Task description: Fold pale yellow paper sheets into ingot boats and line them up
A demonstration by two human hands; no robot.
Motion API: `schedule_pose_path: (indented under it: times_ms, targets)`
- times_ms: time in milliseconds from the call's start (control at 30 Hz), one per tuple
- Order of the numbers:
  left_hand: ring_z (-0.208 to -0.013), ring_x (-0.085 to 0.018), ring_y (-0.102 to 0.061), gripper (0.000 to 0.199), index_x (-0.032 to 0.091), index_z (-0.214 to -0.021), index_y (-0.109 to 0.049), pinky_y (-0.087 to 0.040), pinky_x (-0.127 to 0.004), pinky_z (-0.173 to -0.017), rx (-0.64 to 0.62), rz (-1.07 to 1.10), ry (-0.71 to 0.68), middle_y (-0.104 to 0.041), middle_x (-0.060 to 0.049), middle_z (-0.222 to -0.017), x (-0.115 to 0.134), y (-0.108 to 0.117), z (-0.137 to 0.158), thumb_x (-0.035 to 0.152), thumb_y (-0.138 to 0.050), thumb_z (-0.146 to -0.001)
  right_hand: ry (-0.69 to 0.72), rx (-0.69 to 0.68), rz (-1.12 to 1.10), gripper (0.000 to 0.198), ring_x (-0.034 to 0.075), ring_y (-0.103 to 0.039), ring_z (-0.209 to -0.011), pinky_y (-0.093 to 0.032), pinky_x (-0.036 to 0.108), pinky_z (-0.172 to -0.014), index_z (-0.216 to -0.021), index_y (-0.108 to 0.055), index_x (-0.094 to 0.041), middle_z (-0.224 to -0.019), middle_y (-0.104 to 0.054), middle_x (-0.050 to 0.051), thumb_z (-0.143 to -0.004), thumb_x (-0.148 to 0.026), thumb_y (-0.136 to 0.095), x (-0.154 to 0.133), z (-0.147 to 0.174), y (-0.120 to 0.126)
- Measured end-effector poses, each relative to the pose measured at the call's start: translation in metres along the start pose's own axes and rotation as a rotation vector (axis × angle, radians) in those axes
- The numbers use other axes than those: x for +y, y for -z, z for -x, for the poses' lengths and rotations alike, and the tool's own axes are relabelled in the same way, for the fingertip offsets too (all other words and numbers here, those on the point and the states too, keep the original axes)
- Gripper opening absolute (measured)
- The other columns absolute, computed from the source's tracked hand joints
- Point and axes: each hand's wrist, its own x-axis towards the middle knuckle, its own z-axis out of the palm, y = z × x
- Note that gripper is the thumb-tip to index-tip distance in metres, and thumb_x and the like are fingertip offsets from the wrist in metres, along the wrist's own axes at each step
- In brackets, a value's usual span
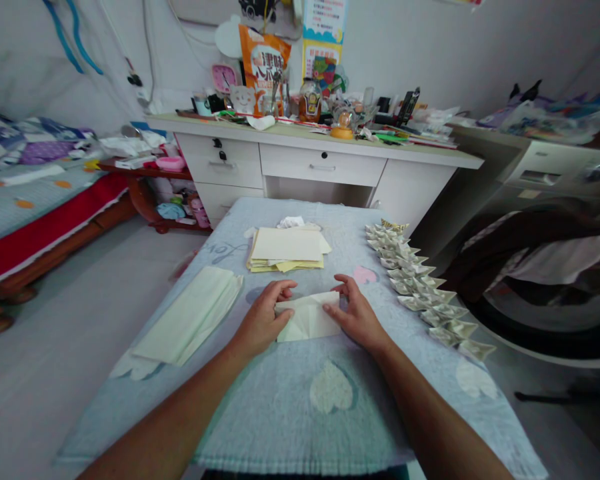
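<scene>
Between my two hands is a creased, pale cream sheet of folded paper point(307, 319), held just over the cloth-covered table point(280, 407). My left hand point(269, 312) pinches its left edge, thumb on the near face and fingers behind. At the right edge, my right hand point(353, 312) grips the paper the same way; its fingertips are partly hidden. Beyond the hands lies a stack of cream and yellow paper point(287, 245). To the left rests a pile of long folded pale sheets point(187, 317). Along the right side stand rows of small folded paper boats point(413, 283).
A crumpled white tissue point(291, 222) lies behind the stack. Past the table's far edge is a white desk point(325, 160) crowded with jars and packets. A washing machine point(545, 167) with cloth in its open door stands at right, a bed point(45, 193) at left.
</scene>
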Motion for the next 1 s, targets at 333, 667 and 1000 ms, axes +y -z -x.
schedule_pose_path:
  times_ms: [333, 667, 1000]
  targets:
    - [-0.073, -0.014, -0.059, 0.048, 0.017, -0.112, -0.054, -0.045, -0.022, -0.061, -0.030, 0.431, 0.235, -0.062, -0.002, -0.088, 0.007, 0.002, 0.003, 0.032, -0.072, -0.070, -0.105, -0.055, -0.567, 0.030, 0.010, -0.042, -0.060, -0.033, 0.022, -0.057, -0.071, -0.057, -0.018, -0.065, -0.050, -0.004, -0.078, -0.045, -0.066, -0.004, -0.001, 0.003]
    - [-0.059, -0.011, -0.052, 0.027, 0.014, -0.080, -0.062, -0.038, -0.019, -0.054, -0.026, 0.524, 0.299, -0.059, 0.002, -0.067, 0.002, 0.001, 0.004, 0.040, -0.068, -0.076, -0.097, -0.033, -0.603, 0.032, 0.010, -0.040, -0.060, -0.030, 0.022, -0.057, -0.065, -0.054, -0.018, -0.063, -0.046, -0.004, -0.078, -0.043, -0.068, -0.009, 0.001, 0.005]
    - [-0.060, -0.011, -0.052, 0.028, 0.013, -0.075, -0.062, -0.039, -0.020, -0.054, -0.003, 0.508, 0.276, -0.060, 0.001, -0.066, 0.005, 0.002, 0.004, 0.040, -0.068, -0.075, -0.090, -0.035, -0.579, 0.035, 0.011, -0.036, -0.060, -0.028, 0.023, -0.057, -0.063, -0.053, -0.018, -0.061, -0.041, -0.004, -0.078, -0.046, -0.066, -0.012, 0.003, 0.007]
